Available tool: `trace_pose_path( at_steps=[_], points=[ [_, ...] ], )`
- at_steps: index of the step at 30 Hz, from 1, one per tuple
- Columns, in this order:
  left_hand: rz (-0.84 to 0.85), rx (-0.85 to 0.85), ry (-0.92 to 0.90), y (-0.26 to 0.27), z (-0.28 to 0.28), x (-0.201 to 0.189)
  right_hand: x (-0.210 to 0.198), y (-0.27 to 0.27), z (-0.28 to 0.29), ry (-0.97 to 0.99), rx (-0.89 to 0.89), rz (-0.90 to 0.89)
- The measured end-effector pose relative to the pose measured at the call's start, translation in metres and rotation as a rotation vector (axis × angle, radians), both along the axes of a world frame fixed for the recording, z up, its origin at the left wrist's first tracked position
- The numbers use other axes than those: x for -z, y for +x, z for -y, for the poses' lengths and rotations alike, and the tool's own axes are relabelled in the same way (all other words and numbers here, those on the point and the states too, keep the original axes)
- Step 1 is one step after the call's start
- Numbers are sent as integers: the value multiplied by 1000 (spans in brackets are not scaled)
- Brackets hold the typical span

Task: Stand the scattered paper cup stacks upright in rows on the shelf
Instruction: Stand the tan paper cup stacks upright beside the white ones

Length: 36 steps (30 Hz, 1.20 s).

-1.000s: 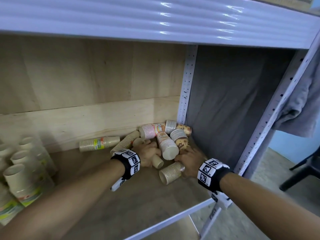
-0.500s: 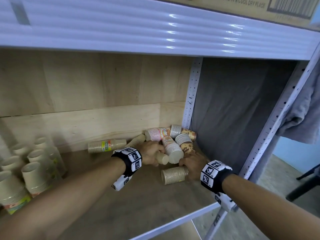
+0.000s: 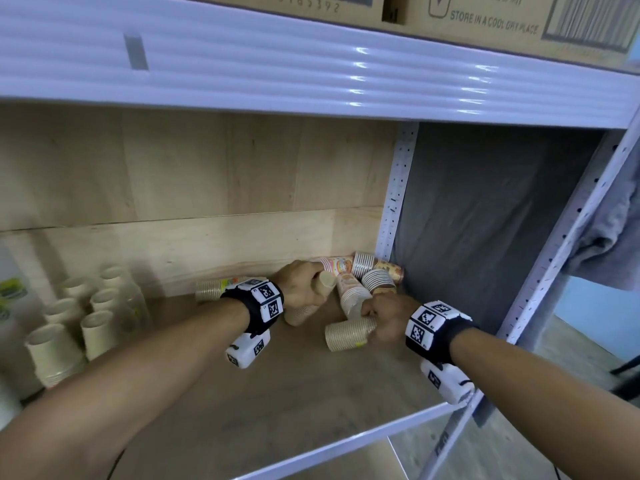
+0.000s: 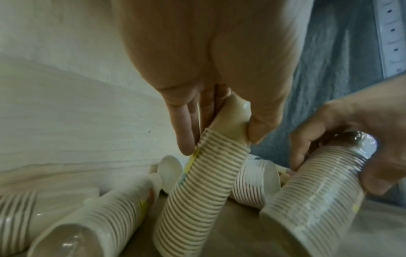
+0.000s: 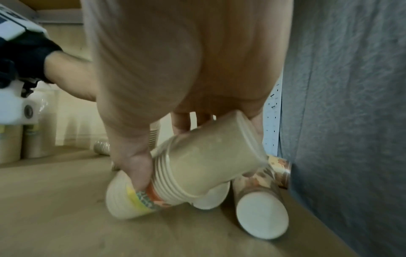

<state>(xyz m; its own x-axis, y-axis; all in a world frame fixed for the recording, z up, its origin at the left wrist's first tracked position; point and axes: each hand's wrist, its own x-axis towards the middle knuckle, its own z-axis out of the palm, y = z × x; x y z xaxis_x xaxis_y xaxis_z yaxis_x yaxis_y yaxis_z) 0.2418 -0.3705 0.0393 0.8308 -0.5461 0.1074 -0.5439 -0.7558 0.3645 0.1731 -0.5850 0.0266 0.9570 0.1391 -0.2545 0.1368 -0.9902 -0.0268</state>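
Observation:
Several paper cup stacks lie scattered in the shelf's back right corner. My left hand [image 3: 304, 289] [image 4: 219, 132] grips the narrow closed end of a plain beige stack [image 3: 301, 311] [image 4: 197, 191], which is tilted with its rim end on the shelf board. My right hand [image 3: 377, 317] [image 5: 193, 156] grips the closed end of a second beige stack [image 3: 348, 336] [image 5: 208, 165] [image 4: 318, 182], also tilted, rim end low and toward the left. Printed stacks [image 3: 377, 271] lie behind both hands. The palms hide most of the fingers.
Several upright beige stacks [image 3: 97, 327] stand at the left. One stack [image 3: 211, 289] lies along the wooden back wall. A grey cloth side panel [image 3: 485, 237] and white upright close the right. The white front rail [image 3: 346, 441] edges the wooden board [image 3: 277, 393].
Both hands have closed round the closed ends of their beige stacks. The left hand's stack has tipped up off the pile; the right hand's stack has begun to tilt.

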Motion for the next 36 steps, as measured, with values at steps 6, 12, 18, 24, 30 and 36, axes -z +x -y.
trace_pose_path(
  at_steps=[6,12,18,24,30,36],
  points=[
    [-94,-76,-97,1,-17,-17,-31,6,-19,107,-21,55],
    [-147,-123,-111,-4,-23,-25,-41,17,-40,228,-39,129],
    [-191,-133,-139,-9,-28,-18,-48,26,-57,257,-44,133],
    [-252,-132,-171,-8,-31,-13,-50,26,-66,283,-40,148],
    [-221,-110,-212,-1,-33,-23,-64,24,-68,282,-33,178],
    [-192,-57,-170,1,-33,-30,-66,22,-71,289,-62,180]
  ],
)
